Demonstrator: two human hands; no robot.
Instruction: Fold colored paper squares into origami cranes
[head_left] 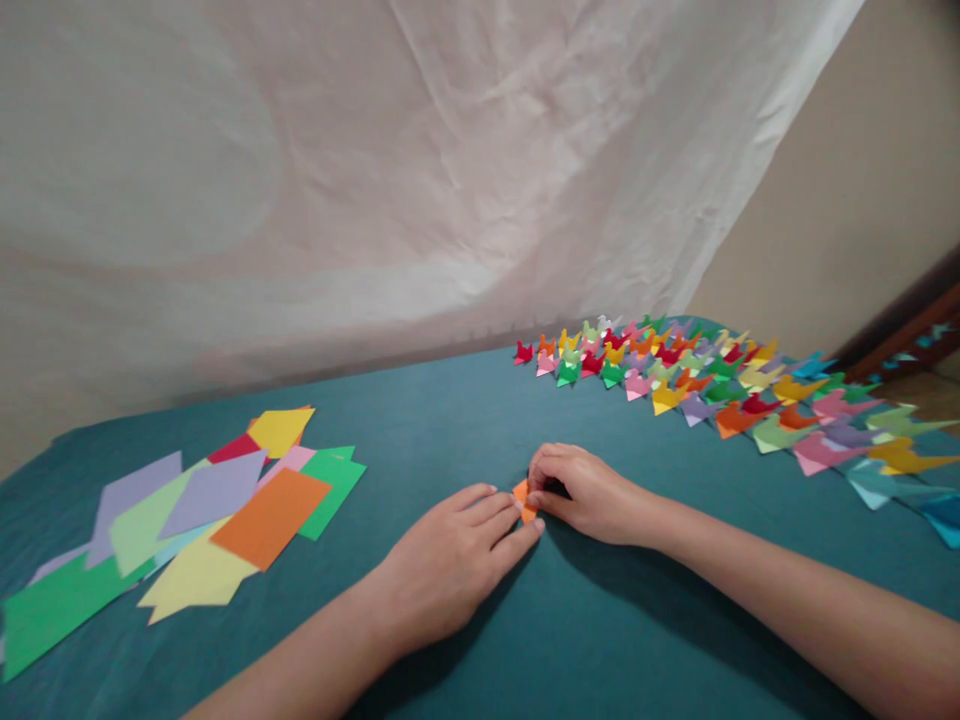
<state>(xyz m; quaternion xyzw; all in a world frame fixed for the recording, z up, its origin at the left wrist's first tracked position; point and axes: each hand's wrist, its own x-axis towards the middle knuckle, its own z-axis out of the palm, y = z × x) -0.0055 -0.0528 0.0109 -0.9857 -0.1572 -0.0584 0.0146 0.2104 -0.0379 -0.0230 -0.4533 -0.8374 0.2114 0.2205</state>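
A small folded piece of orange paper [524, 500] lies on the green-blue cloth between my hands. My left hand [461, 555] reaches in from the left, its fingertips and thumb holding the paper's left and near edges. From the other side my right hand [589, 490] pinches the paper's right edge between thumb and bent fingers. Both hands cover part of the paper, so its exact folds cannot be made out.
Loose sheets of coloured paper, an orange sheet [271, 520] among them, overlap at the left. Rows of folded paper birds [671, 395] in many colours stand at the right and back. A pale cloth [375, 180] hangs behind the table [442, 400].
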